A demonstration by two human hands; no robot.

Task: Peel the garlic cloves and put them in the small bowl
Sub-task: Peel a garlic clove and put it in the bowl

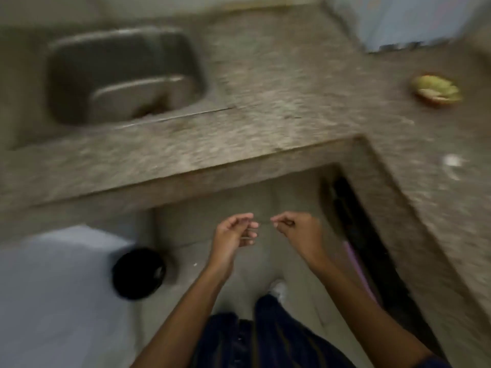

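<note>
Speckled stone table (265,75), L-shaped, blurred throughout. Small bowl (435,92) with yellowish contents sits well right of the sink (125,75). Left hand (233,235) and right hand (300,232) are held below the sink, over the floor, fingers loosely curled; contents indeterminate.

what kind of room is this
Most likely a home kitchen, though the picture is blurred. A steel sink is set into an L-shaped speckled stone counter, and a small bowl of yellowish food scraps or peels sits on it at the right.
</note>
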